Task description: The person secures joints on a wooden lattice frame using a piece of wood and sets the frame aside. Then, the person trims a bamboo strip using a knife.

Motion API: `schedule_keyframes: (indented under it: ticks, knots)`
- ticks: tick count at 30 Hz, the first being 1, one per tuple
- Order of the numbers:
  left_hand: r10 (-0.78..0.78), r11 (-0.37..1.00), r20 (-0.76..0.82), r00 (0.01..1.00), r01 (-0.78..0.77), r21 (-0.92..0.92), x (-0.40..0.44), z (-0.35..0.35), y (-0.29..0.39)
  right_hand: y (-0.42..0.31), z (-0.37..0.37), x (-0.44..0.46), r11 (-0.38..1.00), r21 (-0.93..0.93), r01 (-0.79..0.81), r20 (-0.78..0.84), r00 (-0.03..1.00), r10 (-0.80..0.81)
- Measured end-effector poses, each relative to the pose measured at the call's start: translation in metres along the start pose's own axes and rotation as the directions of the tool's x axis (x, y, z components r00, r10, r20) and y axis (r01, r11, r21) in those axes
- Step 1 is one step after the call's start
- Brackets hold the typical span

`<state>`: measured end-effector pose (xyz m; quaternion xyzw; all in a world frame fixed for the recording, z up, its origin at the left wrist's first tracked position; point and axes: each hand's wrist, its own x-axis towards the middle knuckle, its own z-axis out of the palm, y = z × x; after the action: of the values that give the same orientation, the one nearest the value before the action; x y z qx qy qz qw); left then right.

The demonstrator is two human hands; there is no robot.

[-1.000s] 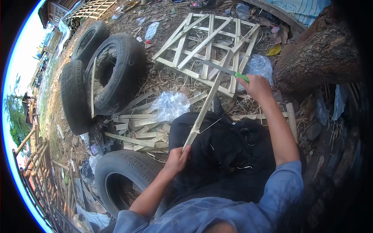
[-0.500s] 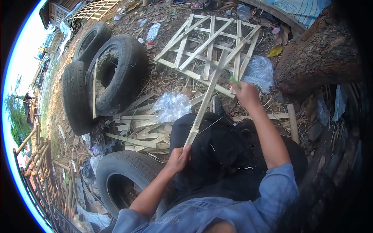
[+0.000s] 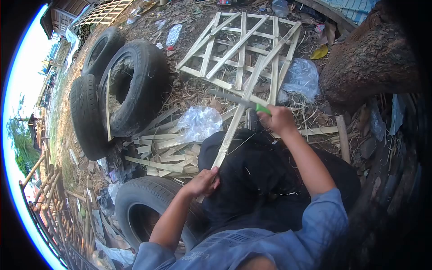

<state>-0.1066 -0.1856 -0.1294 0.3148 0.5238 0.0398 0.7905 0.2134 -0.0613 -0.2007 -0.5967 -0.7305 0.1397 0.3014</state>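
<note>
Strip (image 3: pixel 231 132) looks long and pale, left hand (image 3: pixel 202 182) pinching it, right hand (image 3: pixel 280 120) gripping knife (image 3: pixel 262 108).

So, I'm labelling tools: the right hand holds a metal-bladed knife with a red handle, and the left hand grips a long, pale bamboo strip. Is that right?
Not quite: in the head view, the handle of the metal-bladed knife is green, not red. The right hand holds it, and the left hand grips the long, pale bamboo strip.
</note>
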Motion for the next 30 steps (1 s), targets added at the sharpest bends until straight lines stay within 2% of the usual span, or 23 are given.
schedule_keyframes:
  ticks: [1,3,6,7,9,10,12,13,15,17,18,19,20,21,22,23,24,25,26,27,29,30]
  knots:
    - [-0.002,1.0,-0.009,1.0,0.002,0.006,0.0,0.002,0.002,0.014,-0.007,0.016,0.977,-0.014,-0.211,-0.012,0.977,0.211]
    - [-0.003,1.0,-0.029,1.0,0.003,0.01,-0.001,0.003,0.001,0.026,-0.024,0.031,0.967,-0.255,-0.007,-0.04,0.999,-0.003]
    - [0.046,0.999,-0.001,0.999,-0.046,0.016,0.002,-0.003,-0.006,-0.004,-0.043,0.034,0.989,-0.148,-0.027,-0.056,0.998,0.019]
    - [0.05,0.999,0.007,0.999,-0.05,0.021,0.002,-0.003,-0.003,-0.009,-0.043,0.028,0.995,-0.097,0.039,-0.059,0.997,-0.045]
    - [0.015,0.996,0.01,1.0,-0.016,0.084,-0.001,-0.003,0.0,-0.018,-0.034,0.009,0.921,-0.118,0.371,0.092,0.928,-0.362]
    - [0.026,0.993,0.003,1.0,-0.026,0.115,-0.001,-0.005,-0.001,-0.015,-0.029,0.008,0.922,-0.115,0.369,0.09,0.929,-0.36]
    - [0.008,0.993,0.0,1.0,-0.008,0.117,0.001,-0.008,-0.001,-0.003,-0.022,0.011,0.87,-0.085,0.486,0.055,0.874,-0.483]
    - [-0.008,0.994,0.0,1.0,0.008,0.107,0.0,-0.007,-0.002,0.019,-0.023,0.023,0.911,-0.104,0.398,-0.024,0.915,-0.403]
    - [-0.008,0.994,-0.016,1.0,0.01,0.113,0.002,-0.001,0.001,0.044,-0.049,0.043,0.944,-0.256,0.206,-0.094,0.967,-0.237]
    - [0.01,0.994,-0.037,0.999,-0.006,0.114,0.001,0.001,0.002,0.027,-0.041,0.041,0.962,-0.235,0.14,-0.084,0.983,-0.163]
    - [0.06,0.984,-0.051,0.997,-0.051,0.168,0.0,0.0,-0.002,0.014,-0.033,0.034,0.983,-0.146,0.111,-0.093,0.988,-0.125]
    - [0.111,0.97,-0.061,0.992,-0.094,0.225,0.0,-0.001,-0.003,0.004,-0.036,0.028,0.938,-0.126,0.324,-0.033,0.943,-0.331]
    - [0.072,0.977,-0.052,0.996,-0.06,0.203,-0.001,-0.001,0.0,-0.006,-0.034,0.019,0.875,-0.117,0.47,0.068,0.883,-0.465]
    - [0.075,0.977,-0.051,0.996,-0.063,0.206,0.001,-0.002,0.002,-0.011,-0.03,0.012,0.795,-0.087,0.6,0.17,0.796,-0.581]
    - [0.051,0.983,-0.042,0.998,-0.043,0.181,0.001,-0.004,0.002,-0.003,-0.024,0.013,0.759,-0.093,0.645,0.144,0.763,-0.63]
    - [0.019,0.988,-0.028,0.999,-0.015,0.155,0.001,-0.005,0.0,0.012,-0.03,0.02,0.84,-0.142,0.523,0.082,0.852,-0.517]
    - [0.036,0.986,-0.028,0.999,-0.031,0.166,0.001,-0.004,-0.001,0.031,-0.037,0.029,0.939,-0.19,0.288,-0.036,0.953,-0.3]
    - [0.041,0.985,-0.024,0.999,-0.037,0.168,0.003,-0.002,0.0,0.042,-0.045,0.039,0.976,-0.213,0.04,-0.171,0.982,-0.078]
    - [0.014,0.988,-0.03,0.999,-0.01,0.151,0.003,0.0,0.0,0.038,-0.036,0.036,0.976,-0.215,-0.019,-0.138,0.99,-0.011]
    - [-0.013,0.99,-0.041,0.999,0.018,0.14,0.001,-0.001,0.003,0.025,-0.027,0.03,0.992,-0.111,-0.064,-0.14,0.989,0.048]
    - [0.063,0.98,-0.082,0.995,-0.046,0.192,-0.001,-0.001,0.0,0.006,-0.032,0.018,0.941,-0.167,0.295,-0.015,0.953,-0.302]
    - [0.063,0.978,-0.062,0.996,-0.049,0.205,0.0,-0.002,0.001,0.001,-0.033,0.013,0.86,-0.138,0.49,0.074,0.872,-0.485]
